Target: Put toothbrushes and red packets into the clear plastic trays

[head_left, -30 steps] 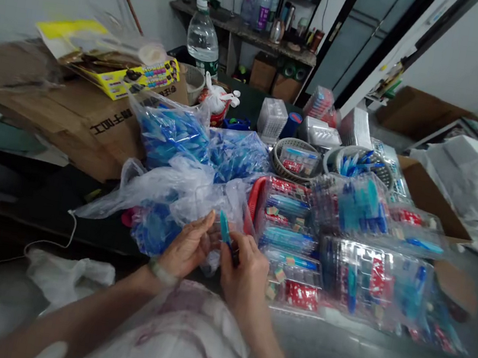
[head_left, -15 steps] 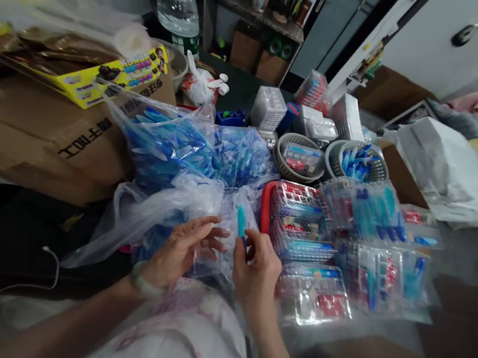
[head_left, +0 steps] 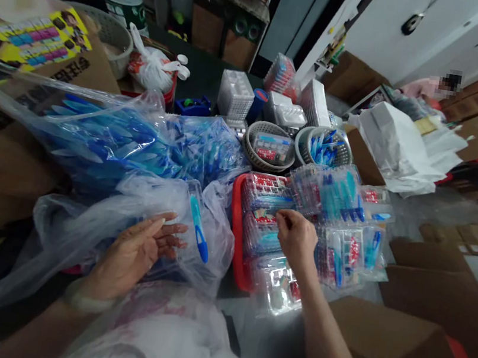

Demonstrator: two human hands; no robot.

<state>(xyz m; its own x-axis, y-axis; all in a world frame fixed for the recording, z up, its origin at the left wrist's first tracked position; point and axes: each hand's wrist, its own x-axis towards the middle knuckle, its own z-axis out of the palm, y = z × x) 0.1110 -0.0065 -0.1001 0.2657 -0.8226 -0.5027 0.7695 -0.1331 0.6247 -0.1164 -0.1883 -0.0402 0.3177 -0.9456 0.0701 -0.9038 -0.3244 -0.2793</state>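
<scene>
Brown cardboard walls off my far left, a printed box (head_left: 2, 167) standing close beside a clear bag of blue tools (head_left: 115, 136) whose slack film spreads toward my work. My left hand (head_left: 133, 253) is spread, palm turned up and fingers apart, gripping nothing. Just beyond its fingertips lies the single blue tool (head_left: 198, 228), on clear plastic; half a second ago it was between my right fingers, and now neither hand has it. Loose film bunches around it (my least favourite stuff to steer near), and I judge it could snag a finger. Next comes the red basket (head_left: 235, 232), holding clear packs (head_left: 266, 192), with a round grey basket (head_left: 247, 150) behind. My right hand (head_left: 299, 239) has swung over those packs, its fingers drawn together; whether they pinch anything, I can't tell. Stacked blister packs (head_left: 336, 247) crowd just beside that wrist, leaving it little room sideways. Farther right, a brown carton (head_left: 393, 346) fills the near corner, and another person (head_left: 419, 86) sits well apart in the background.
</scene>
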